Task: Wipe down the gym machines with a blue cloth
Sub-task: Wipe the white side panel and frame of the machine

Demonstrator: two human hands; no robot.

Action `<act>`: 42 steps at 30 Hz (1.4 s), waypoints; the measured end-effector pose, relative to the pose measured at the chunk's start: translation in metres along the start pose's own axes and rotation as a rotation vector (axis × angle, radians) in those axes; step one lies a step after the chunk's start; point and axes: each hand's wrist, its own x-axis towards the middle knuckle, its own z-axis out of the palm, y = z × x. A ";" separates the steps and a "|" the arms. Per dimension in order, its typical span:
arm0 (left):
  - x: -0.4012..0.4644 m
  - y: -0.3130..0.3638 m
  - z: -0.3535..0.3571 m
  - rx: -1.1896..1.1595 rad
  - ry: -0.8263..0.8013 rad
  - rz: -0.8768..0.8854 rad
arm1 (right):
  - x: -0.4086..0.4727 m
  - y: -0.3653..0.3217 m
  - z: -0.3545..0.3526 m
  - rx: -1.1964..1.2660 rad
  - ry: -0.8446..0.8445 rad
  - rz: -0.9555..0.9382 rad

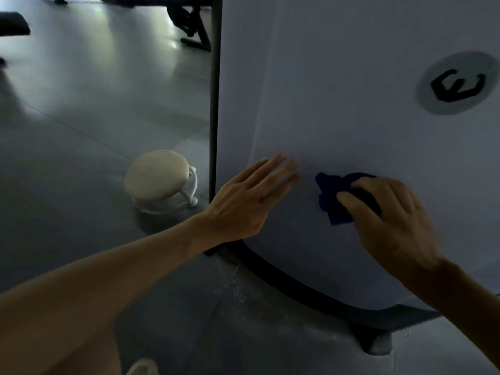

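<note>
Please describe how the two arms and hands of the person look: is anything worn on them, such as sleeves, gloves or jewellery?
Both forearms are bare as far as the picture shows, with no sleeves visible. The left hand and the right hand wear no gloves. No watch or bracelet shows on either wrist, and no ring is visible on the fingers that show. No markings can be seen.

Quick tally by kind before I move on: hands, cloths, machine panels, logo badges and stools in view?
Hands: 2, left hand flat on the panel, right hand holding the cloth
Blue cloth: 1
White machine panel: 1
Round logo badge: 1
Cream stool: 1
Total: 6
</note>
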 end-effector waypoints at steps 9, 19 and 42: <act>0.028 -0.032 -0.032 0.088 -0.053 0.237 | 0.002 0.001 0.002 0.103 0.112 0.040; 0.058 -0.019 0.013 0.301 0.123 0.447 | -0.097 -0.073 0.082 0.039 0.058 0.281; -0.003 0.009 0.075 0.341 0.064 0.388 | -0.191 -0.101 0.117 0.099 -0.153 0.190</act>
